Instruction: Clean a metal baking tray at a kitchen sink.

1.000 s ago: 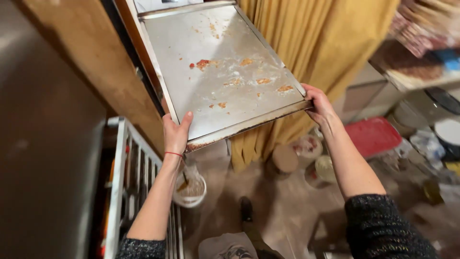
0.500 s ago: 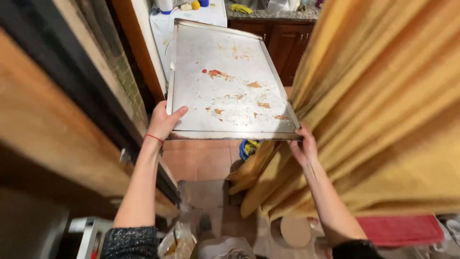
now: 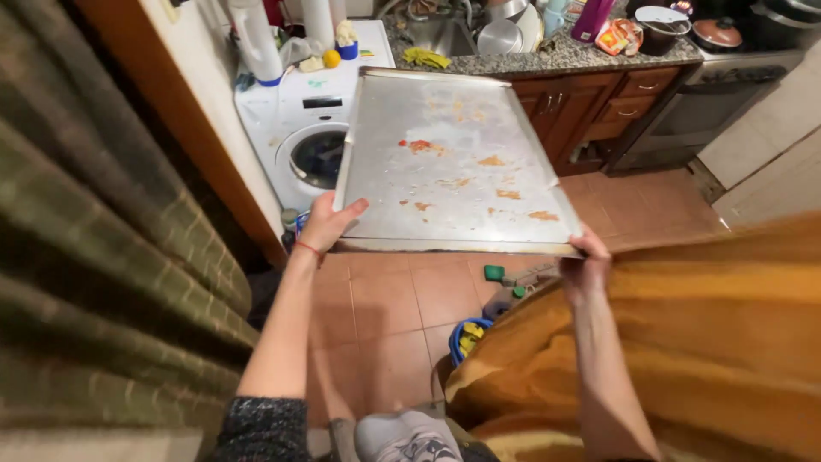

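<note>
We hold the metal baking tray out in front of us, its long axis running away toward the counter. Our left hand and right hand are each closed on a near corner. It carries only orange-brown crumbs and smears.

Location: a home kitchen. Indicators: a white front-loading washing machine beside a granite-topped bench with dark wood cabinet drawers; a sink holding metal bowls; a stove carrying lidded pots; a terracotta tile floor; fabric curtains at both sides.
</note>
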